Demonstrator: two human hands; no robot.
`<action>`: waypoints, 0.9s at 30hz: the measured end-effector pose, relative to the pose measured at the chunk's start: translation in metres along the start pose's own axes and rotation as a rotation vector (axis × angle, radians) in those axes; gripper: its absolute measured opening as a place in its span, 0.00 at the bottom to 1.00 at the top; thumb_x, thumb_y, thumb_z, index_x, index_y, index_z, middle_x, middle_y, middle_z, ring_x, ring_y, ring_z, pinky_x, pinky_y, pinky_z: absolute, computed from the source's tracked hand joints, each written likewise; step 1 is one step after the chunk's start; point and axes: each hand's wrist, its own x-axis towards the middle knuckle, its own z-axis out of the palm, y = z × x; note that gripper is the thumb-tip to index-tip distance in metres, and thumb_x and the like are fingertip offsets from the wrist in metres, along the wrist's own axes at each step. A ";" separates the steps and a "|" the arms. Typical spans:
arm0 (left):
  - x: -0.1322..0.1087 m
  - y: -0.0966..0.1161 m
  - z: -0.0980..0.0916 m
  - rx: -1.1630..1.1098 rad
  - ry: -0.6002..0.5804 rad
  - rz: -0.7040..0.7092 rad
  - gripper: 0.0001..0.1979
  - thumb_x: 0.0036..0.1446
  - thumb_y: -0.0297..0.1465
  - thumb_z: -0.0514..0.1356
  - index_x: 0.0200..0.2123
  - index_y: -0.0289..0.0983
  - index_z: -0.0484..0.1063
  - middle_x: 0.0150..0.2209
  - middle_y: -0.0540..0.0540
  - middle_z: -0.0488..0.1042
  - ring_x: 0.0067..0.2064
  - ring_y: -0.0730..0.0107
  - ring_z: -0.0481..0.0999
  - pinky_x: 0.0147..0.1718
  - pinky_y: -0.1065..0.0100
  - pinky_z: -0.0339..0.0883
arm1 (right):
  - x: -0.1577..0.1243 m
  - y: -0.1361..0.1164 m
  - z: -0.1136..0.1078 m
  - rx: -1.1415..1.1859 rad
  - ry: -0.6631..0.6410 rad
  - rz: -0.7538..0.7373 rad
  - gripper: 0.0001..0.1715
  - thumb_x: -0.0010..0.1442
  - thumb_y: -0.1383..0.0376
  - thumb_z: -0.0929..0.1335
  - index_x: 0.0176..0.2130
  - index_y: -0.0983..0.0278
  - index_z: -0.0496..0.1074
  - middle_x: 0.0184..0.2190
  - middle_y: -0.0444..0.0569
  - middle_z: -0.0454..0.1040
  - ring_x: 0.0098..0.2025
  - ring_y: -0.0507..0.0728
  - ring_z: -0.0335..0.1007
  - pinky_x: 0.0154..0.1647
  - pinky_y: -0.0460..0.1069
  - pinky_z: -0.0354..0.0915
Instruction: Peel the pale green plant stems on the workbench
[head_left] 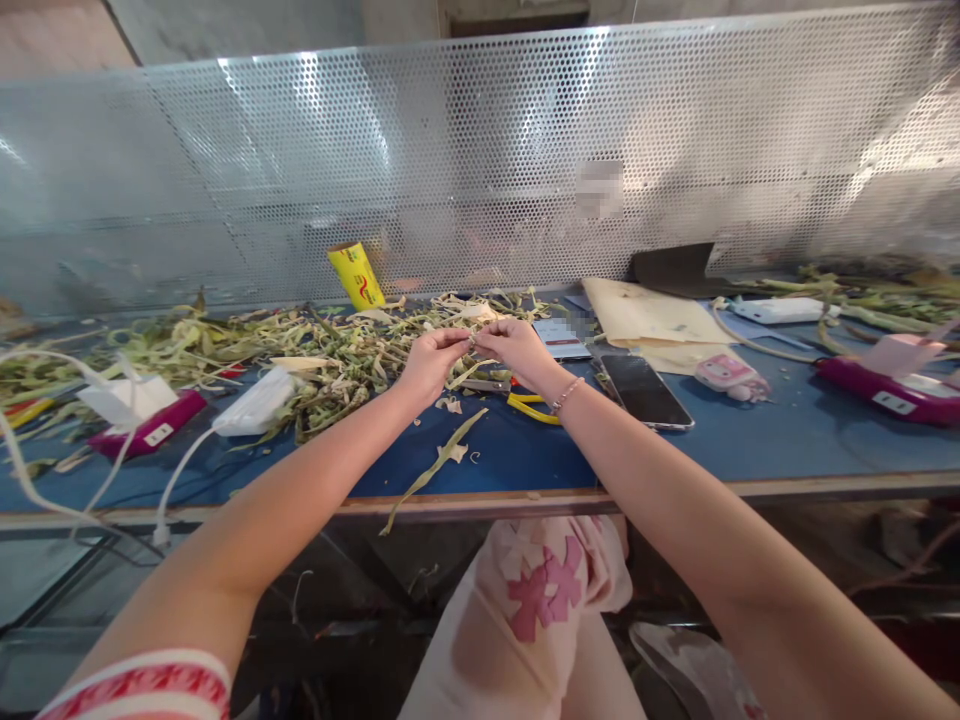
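Note:
My left hand [436, 362] and my right hand [517, 350] meet over the table, fingertips pinched together. Between them is something small and pale that I cannot make out. Behind and to the left spreads a heap of wilted green and yellow leaves [352, 370]. Just below my right hand lie scissors with yellow handles [534, 408], partly hidden by that hand. A long leaf strip [442, 460] lies in front of my hands, its tip hanging over the table edge. Small pale scraps lie around it.
A yellow tube [355, 276] leans by the perforated metal screen [510, 150]. Right of my hands are a phone [646, 392], a tan paper envelope [652, 315] and a pink pouch [731, 377]. Purple power strips [150, 425], white power banks [256, 402] and cables lie at both sides.

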 end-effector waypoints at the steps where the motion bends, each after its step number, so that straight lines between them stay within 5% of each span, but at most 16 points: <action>1: 0.000 0.000 0.000 0.013 0.001 0.004 0.08 0.35 0.26 0.65 0.24 0.34 0.72 0.24 0.49 0.73 0.29 0.74 0.71 0.38 0.67 0.63 | 0.000 -0.001 0.000 0.012 0.000 0.011 0.08 0.43 0.67 0.71 0.20 0.67 0.67 0.18 0.43 0.68 0.24 0.47 0.66 0.32 0.45 0.66; 27: 0.000 -0.004 -0.001 0.030 -0.090 0.017 0.11 0.36 0.24 0.63 0.29 0.35 0.75 0.30 0.47 0.76 0.34 0.70 0.73 0.42 0.64 0.63 | -0.003 -0.001 -0.002 0.130 -0.039 0.071 0.08 0.41 0.72 0.72 0.19 0.67 0.67 0.19 0.42 0.68 0.25 0.46 0.67 0.36 0.44 0.67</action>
